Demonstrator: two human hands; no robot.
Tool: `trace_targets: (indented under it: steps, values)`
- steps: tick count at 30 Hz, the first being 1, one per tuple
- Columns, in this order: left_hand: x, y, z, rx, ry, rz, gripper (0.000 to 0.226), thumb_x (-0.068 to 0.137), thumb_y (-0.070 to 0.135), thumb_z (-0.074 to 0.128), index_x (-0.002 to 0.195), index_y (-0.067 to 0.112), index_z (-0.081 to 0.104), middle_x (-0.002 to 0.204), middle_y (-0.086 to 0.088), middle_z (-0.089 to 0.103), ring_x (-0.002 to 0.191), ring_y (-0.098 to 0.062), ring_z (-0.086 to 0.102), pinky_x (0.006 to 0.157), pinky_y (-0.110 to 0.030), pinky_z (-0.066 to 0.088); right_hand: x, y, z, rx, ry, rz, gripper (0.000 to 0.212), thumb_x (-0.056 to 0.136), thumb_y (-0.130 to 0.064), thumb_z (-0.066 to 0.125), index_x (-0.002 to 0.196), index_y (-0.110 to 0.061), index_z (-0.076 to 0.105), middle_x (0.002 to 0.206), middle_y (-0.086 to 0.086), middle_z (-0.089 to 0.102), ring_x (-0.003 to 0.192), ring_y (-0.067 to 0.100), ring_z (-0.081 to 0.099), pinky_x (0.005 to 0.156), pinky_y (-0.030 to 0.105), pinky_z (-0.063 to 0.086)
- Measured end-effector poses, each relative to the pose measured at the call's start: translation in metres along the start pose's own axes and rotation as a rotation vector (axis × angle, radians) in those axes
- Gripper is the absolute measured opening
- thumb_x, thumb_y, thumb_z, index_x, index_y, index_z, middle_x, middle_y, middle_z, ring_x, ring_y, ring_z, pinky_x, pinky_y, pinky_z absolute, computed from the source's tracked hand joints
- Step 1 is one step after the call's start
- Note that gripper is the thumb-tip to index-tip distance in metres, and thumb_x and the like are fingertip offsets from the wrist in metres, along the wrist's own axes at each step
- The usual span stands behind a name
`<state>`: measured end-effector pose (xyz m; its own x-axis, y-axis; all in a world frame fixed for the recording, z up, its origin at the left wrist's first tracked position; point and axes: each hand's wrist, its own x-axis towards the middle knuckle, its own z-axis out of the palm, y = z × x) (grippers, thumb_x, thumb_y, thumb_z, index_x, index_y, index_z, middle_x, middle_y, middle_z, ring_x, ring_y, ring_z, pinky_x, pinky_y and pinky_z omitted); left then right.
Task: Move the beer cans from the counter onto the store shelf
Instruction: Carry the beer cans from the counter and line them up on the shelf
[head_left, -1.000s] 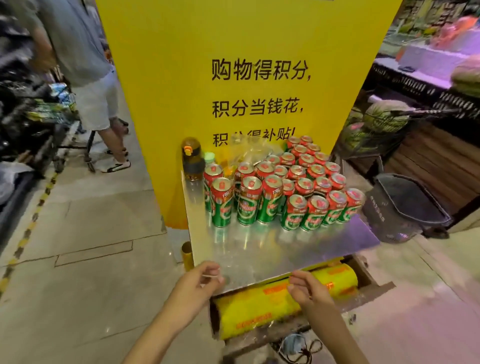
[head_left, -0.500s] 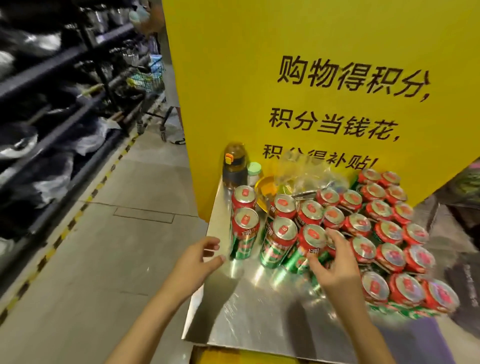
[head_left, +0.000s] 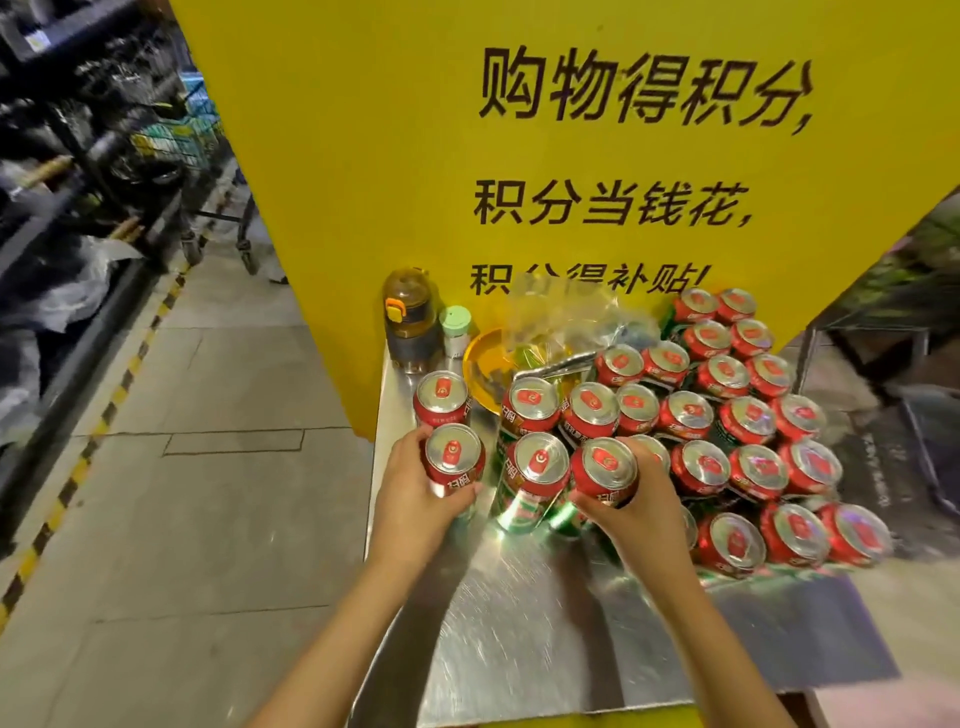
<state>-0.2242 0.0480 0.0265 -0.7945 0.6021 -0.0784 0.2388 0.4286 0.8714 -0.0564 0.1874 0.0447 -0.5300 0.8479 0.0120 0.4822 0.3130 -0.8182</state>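
Several red-topped green beer cans stand packed on a shiny metal counter in front of a yellow sign. My left hand grips the front-left beer can, its fingers wrapped round the can's side. Behind that one stands another can. My right hand grips a second beer can at the front of the cluster, beside a neighbouring can. The main group of cans fills the counter's right half. Dark store shelves line the left side of the aisle.
A brown water bottle, a small green-lidded jar, a yellow bowl and crumpled clear plastic sit at the counter's back. The yellow sign rises right behind. Grey floor with a striped line lies on the left.
Both hands moved forward from the counter's front edge to the cans. The left hand closed round the front-left can and the right hand closed round a front can. The view moved closer.
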Motion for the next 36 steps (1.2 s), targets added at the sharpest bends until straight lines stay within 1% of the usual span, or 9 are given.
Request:
trace_targets:
  steps: [3,6,12,15,17,20,25,31,36]
  values:
    - [-0.002,0.0,0.0,0.036,0.047,0.002,0.072,0.06,0.022,0.086,0.121,0.022,0.047,0.121,0.003,0.057,0.108,-0.014,0.056,0.093,-0.033,0.049,-0.002,0.004,0.0,-0.014,0.033,0.048,0.054,0.058,-0.025,0.087,0.095,-0.04,0.051,0.097,-0.017,0.061,0.088,-0.005,0.058,0.07,0.011,0.04]
    - [-0.007,-0.001,-0.003,0.02,0.068,0.017,0.069,0.057,0.023,0.087,0.115,0.025,0.05,0.116,0.004,0.06,0.104,-0.015,0.059,0.09,-0.033,0.05,-0.01,0.01,-0.001,-0.017,0.064,0.087,0.061,0.055,-0.033,0.088,0.103,-0.038,0.051,0.099,-0.012,0.062,0.095,0.012,0.059,0.082,0.031,0.05]
    - [-0.036,0.004,-0.018,-0.051,0.074,0.024,0.07,0.057,0.025,0.087,0.118,0.021,0.052,0.113,0.002,0.061,0.1,-0.014,0.06,0.088,-0.033,0.053,-0.034,-0.001,-0.024,0.017,0.086,0.025,0.057,0.052,-0.032,0.089,0.095,-0.041,0.052,0.086,-0.026,0.06,0.087,0.005,0.061,0.096,0.047,0.047]
    - [-0.061,0.014,-0.029,-0.11,0.081,0.05,0.066,0.059,0.025,0.086,0.116,0.023,0.053,0.112,0.005,0.06,0.1,-0.009,0.059,0.082,-0.018,0.048,-0.047,-0.01,-0.037,0.058,0.053,-0.066,0.064,0.055,-0.027,0.088,0.108,-0.031,0.054,0.099,-0.012,0.065,0.092,0.008,0.063,0.09,0.033,0.053]
    - [-0.08,0.021,-0.035,-0.178,0.111,0.037,0.067,0.056,0.032,0.085,0.114,0.028,0.053,0.112,0.008,0.06,0.101,-0.007,0.058,0.084,-0.019,0.048,-0.051,-0.021,-0.047,0.154,0.007,-0.093,0.064,0.057,-0.018,0.088,0.11,-0.029,0.054,0.104,-0.007,0.064,0.093,0.002,0.063,0.084,0.021,0.054]
    - [-0.113,0.033,-0.047,-0.261,0.184,0.022,0.067,0.055,0.032,0.084,0.116,0.026,0.054,0.114,0.006,0.061,0.103,-0.006,0.059,0.085,-0.021,0.051,-0.058,-0.039,-0.057,0.268,-0.134,-0.1,0.073,0.054,-0.025,0.088,0.116,-0.035,0.051,0.116,-0.009,0.06,0.106,0.006,0.059,0.092,0.032,0.051]
    - [-0.175,0.049,-0.072,-0.37,0.387,0.007,0.056,0.063,0.013,0.082,0.111,0.024,0.055,0.105,0.01,0.063,0.09,0.006,0.061,0.069,-0.007,0.049,-0.077,-0.072,-0.053,0.33,-0.357,-0.239,0.054,0.058,-0.023,0.086,0.097,-0.042,0.054,0.099,-0.023,0.061,0.09,-0.01,0.057,0.075,0.014,0.043]
    - [-0.266,0.042,-0.122,-0.416,0.69,-0.065,0.076,0.045,0.049,0.082,0.115,0.031,0.056,0.102,0.014,0.067,0.093,-0.001,0.064,0.069,-0.015,0.053,-0.12,-0.123,-0.013,0.355,-0.682,-0.408,0.051,0.057,-0.018,0.086,0.096,-0.037,0.059,0.093,-0.018,0.068,0.087,-0.008,0.062,0.068,0.011,0.047]
    - [-0.348,0.022,-0.172,-0.343,0.928,-0.173,0.081,0.043,0.054,0.084,0.116,0.033,0.055,0.106,0.013,0.065,0.094,-0.003,0.063,0.076,-0.022,0.053,-0.183,-0.176,0.035,0.396,-0.915,-0.533,0.055,0.05,-0.029,0.084,0.099,-0.032,0.06,0.093,-0.014,0.068,0.085,-0.006,0.063,0.065,0.007,0.048]
